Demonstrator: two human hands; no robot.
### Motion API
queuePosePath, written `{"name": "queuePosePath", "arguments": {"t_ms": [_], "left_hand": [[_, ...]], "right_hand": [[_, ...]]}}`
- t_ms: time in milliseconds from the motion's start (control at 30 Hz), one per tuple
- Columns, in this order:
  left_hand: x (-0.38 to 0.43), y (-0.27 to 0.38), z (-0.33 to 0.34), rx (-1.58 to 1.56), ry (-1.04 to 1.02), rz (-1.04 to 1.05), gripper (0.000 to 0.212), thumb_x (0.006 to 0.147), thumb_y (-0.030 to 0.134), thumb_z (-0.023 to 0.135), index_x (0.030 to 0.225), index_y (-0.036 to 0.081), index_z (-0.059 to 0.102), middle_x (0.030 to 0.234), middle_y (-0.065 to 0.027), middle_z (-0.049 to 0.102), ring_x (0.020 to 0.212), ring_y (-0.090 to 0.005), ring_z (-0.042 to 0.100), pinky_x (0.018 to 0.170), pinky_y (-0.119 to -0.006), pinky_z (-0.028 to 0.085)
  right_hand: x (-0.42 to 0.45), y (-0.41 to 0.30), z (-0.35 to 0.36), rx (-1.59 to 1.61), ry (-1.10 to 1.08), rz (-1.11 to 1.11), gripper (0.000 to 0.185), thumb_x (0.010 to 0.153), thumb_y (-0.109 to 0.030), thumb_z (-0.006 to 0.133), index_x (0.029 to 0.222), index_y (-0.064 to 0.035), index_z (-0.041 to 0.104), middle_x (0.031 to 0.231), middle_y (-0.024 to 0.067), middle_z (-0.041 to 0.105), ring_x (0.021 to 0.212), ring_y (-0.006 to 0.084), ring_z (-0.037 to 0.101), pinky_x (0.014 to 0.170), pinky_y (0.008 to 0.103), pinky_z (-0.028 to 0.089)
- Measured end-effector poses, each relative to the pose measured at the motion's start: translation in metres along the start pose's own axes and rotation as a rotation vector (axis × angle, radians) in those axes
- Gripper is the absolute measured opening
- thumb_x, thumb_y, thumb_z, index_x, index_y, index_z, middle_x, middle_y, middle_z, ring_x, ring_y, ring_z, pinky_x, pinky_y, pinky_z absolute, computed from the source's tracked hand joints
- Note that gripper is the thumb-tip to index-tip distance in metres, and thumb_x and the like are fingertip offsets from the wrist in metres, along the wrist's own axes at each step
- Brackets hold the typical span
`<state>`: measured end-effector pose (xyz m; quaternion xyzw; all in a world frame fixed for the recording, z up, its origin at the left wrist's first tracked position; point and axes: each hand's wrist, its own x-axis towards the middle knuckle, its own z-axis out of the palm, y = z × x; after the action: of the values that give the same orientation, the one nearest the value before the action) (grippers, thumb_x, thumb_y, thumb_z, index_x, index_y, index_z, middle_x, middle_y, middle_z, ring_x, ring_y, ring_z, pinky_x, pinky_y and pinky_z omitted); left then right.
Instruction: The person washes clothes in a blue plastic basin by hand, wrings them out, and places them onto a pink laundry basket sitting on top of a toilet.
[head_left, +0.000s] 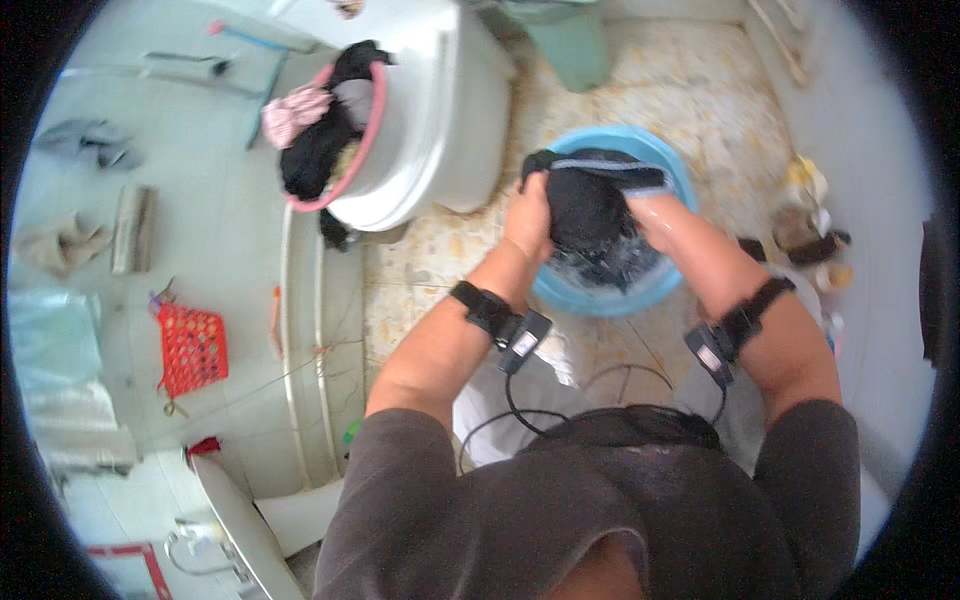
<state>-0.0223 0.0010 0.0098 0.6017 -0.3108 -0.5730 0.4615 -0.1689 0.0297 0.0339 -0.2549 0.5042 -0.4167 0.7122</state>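
A light blue plastic basin (664, 281) stands on the tiled floor in front of me, with water in its lower part. Over it I hold a bunched black garment (589, 206) with a pale band across its far side. My left hand (531, 217) grips the garment's left edge, thumb towards the far rim. On the other side, my right hand (654, 217) grips it, with its fingers partly hidden by the cloth. The near part of the garment hangs into the water. Each forearm wears a black strap with a small cabled device.
A white washing machine (476, 112) stands at the far left, bearing a pink-rimmed basket (379, 112) of clothes. Beyond the blue basin is a green bin (574, 45). Bottles and other small things line the right wall. A red basket (193, 349) hangs on the left wall, above a sink's side.
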Motion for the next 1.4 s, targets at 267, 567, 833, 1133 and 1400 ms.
{"name": "queuePosePath", "arguments": {"t_ms": [267, 567, 833, 1133, 1400], "left_hand": [[0.037, 0.131, -0.075, -0.27, 0.043, 0.38, 0.039, 0.076, 0.026, 0.046, 0.099, -0.006, 0.047, 0.091, -0.0164, 0.053, 0.082, -0.0228, 0.053, 0.073, -0.032, 0.044], [0.079, 0.26, -0.108, 1.069, 0.74, 1.17, 0.066, 0.067, 0.038, 0.063, 0.121, 0.019, 0.032, 0.116, -0.0221, 0.034, 0.1, -0.0332, 0.043, 0.084, -0.04, 0.037], [0.139, 0.246, -0.09, 1.923, 0.573, 0.488, 0.065, 0.064, 0.046, 0.059, 0.121, 0.024, 0.036, 0.118, -0.013, 0.037, 0.111, -0.0314, 0.036, 0.087, -0.046, 0.033], [0.121, 0.224, -0.098, 1.961, 0.607, 0.918, 0.078, 0.057, 0.045, 0.068, 0.124, 0.031, 0.029, 0.133, -0.0117, 0.017, 0.119, -0.0352, 0.022, 0.089, -0.052, 0.029], [0.111, 0.243, -0.09, 1.859, 0.483, 0.946, 0.045, 0.061, 0.009, 0.064, 0.101, 0.017, 0.045, 0.1, -0.0134, 0.042, 0.097, -0.0323, 0.044, 0.077, -0.038, 0.043]], "right_hand": [[0.016, 0.01, -0.021, -0.418, -0.032, -0.081, 0.044, 0.079, -0.027, 0.05, 0.116, -0.0072, 0.038, 0.111, 0.0087, 0.044, 0.098, 0.0182, 0.044, 0.073, 0.0303, 0.04], [0.002, 0.016, -0.02, -0.607, -0.114, -0.245, 0.034, 0.079, -0.017, 0.052, 0.108, 0.0001, 0.045, 0.103, 0.012, 0.051, 0.085, 0.0179, 0.052, 0.075, 0.0279, 0.041], [0.004, 0.008, -0.022, -0.597, -0.117, -0.182, 0.029, 0.079, -0.016, 0.052, 0.104, -0.0018, 0.048, 0.096, 0.0088, 0.054, 0.078, 0.014, 0.052, 0.071, 0.0263, 0.042], [0.001, 0.006, -0.025, -0.592, -0.185, -0.186, 0.027, 0.08, -0.017, 0.052, 0.102, -0.0014, 0.049, 0.094, 0.0091, 0.055, 0.078, 0.0145, 0.053, 0.07, 0.0267, 0.042], [-0.004, 0.002, -0.019, -0.594, -0.213, -0.162, 0.025, 0.081, -0.016, 0.05, 0.101, -0.0007, 0.05, 0.089, 0.0082, 0.057, 0.078, 0.0142, 0.053, 0.072, 0.0266, 0.042]]}}
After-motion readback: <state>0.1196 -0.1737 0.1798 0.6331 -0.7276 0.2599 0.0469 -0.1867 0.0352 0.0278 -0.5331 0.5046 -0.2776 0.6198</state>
